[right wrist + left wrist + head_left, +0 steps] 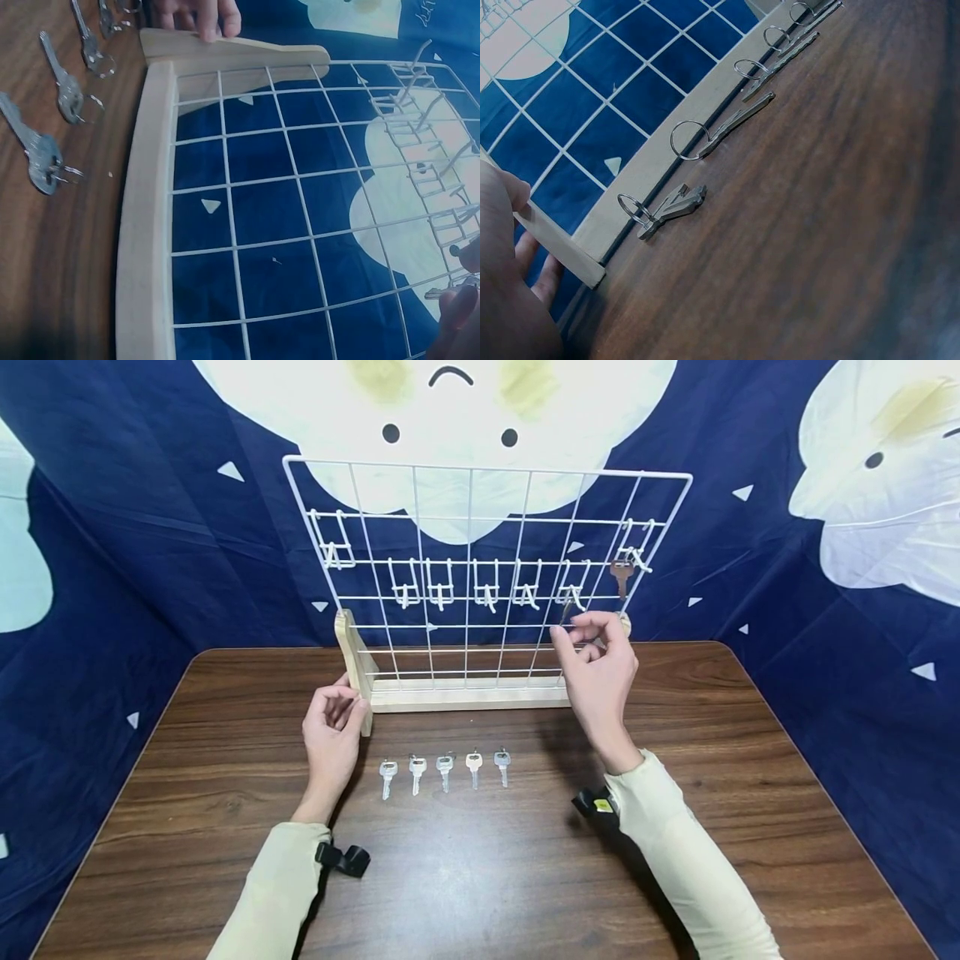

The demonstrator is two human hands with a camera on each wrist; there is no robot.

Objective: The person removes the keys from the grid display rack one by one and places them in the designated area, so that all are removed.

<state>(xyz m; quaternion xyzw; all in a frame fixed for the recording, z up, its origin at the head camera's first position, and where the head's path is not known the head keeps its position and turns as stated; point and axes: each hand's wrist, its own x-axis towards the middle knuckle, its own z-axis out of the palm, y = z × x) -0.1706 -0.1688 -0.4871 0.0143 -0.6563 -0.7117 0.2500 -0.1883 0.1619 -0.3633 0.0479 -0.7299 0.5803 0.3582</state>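
My right hand (600, 664) pinches a key (567, 608) by thumb and fingertips in front of the white wire grid (504, 639). The key is close below the rightmost hook (573, 597) of the middle row and overlaps it in the head view. With my left hand (333, 727) I grip the wooden side stand (351, 643) at the grid's left end, fingers on both sides of it. A brownish key (622, 575) hangs from the upper right hook (637, 558). Several silver keys (445, 763) with small rings lie in a row on the table before the grid.
Several white hooks (486, 593) sit across the grid's middle, and another hook (332, 553) is at the upper left. A pale wooden base bar (465, 695) runs along the bottom. Behind hangs a dark blue cloth (150, 560) with cloud prints. The table (450, 893) is brown wood.
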